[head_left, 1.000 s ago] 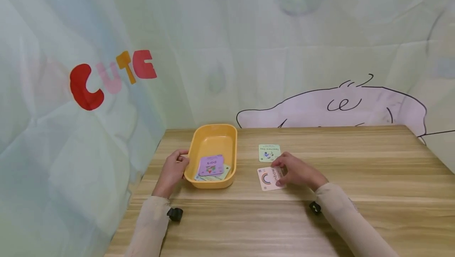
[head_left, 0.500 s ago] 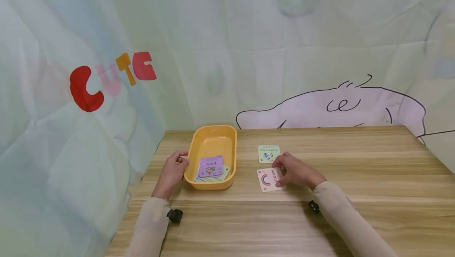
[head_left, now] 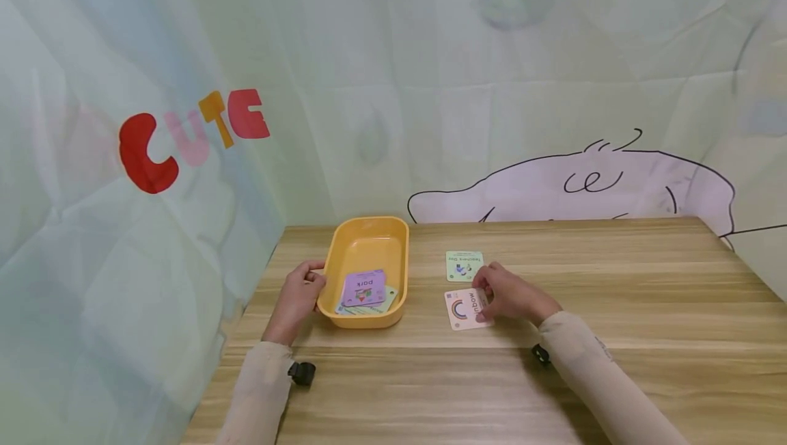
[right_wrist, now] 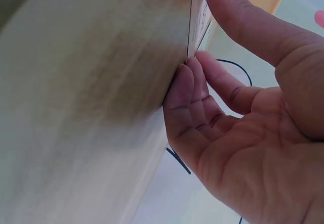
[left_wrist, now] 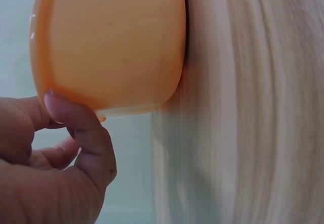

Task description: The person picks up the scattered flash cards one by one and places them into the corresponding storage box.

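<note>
My left hand (head_left: pixel 299 298) pinches the left rim of a yellow plastic tray (head_left: pixel 398 247). In the left wrist view, the thumb (left_wrist: pixel 63 107) lies against the tray's outer wall (left_wrist: pixel 116 42). A purple "park" card (head_left: pixel 364 288) lies in the tray on top of green cards (head_left: pixel 391 296). On the table, my right hand (head_left: pixel 516 294) holds the right side of a pale pink rainbow card (head_left: pixel 460 308), its thumb and fingers at the edges. The right wrist view shows this card (right_wrist: pixel 198 19) edge-on. A green "Teachers' Day" card (head_left: pixel 462 266) lies just beyond it.
The wood-grain table (head_left: pixel 615 260) stretches to the right and toward me. Behind it hangs a printed cloth backdrop (head_left: pixel 369 89), which also closes off the left side. Black straps (head_left: pixel 302 373) sit at both wrists.
Both hands stay nearly still, on the tray and the rainbow card. The right forearm has shifted very slightly to the left. The cards and the tray keep their places.
</note>
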`<action>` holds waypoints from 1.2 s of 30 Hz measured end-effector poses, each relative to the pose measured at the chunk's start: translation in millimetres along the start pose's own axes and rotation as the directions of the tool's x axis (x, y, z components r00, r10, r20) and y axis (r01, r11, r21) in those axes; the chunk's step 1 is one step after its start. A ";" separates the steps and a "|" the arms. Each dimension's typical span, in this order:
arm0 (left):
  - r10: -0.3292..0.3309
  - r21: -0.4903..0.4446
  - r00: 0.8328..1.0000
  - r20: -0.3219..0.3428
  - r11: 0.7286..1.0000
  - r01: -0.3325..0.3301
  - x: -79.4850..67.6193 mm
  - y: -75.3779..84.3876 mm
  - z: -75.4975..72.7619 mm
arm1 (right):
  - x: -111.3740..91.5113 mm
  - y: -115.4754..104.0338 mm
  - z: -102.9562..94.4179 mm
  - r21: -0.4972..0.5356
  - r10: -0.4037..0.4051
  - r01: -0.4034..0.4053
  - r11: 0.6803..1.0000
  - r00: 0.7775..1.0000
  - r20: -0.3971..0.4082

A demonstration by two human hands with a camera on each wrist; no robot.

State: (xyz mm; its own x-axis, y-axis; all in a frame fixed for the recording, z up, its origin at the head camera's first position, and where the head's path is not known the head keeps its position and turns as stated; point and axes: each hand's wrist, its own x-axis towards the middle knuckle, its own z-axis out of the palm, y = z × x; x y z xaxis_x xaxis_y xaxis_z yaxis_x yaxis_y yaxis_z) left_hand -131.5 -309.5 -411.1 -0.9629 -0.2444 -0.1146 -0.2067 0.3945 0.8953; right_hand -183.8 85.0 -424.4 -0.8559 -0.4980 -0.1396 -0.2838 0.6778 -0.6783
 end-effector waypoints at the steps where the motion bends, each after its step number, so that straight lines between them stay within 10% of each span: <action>1: -0.001 0.000 1.000 -0.001 1.000 0.001 0.0 -0.3 -0.1 | 0.7 -0.1 0.2 -0.006 0.001 -0.001 1.000 1.000 -0.003; 18: 0.001 -0.002 1.000 -0.001 1.000 -0.001 -0.9 -0.6 0.7 | 5.3 -2.1 -3.7 -0.099 0.003 0.000 0.995 0.999 0.037; 36: -0.002 0.000 1.000 -0.012 1.000 0.002 0.4 0.9 0.2 | 7.7 15.9 -17.5 0.107 -0.039 0.027 0.994 0.993 0.113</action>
State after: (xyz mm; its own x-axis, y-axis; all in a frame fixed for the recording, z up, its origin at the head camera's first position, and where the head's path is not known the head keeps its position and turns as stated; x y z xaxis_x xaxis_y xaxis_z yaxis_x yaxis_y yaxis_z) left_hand -132.1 -309.0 -410.4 -0.9604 -0.2553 -0.1112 -0.2084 0.3940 0.8952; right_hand -202.5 101.4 -423.6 -0.7894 -0.5824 -0.1938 -0.2589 0.6021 -0.7553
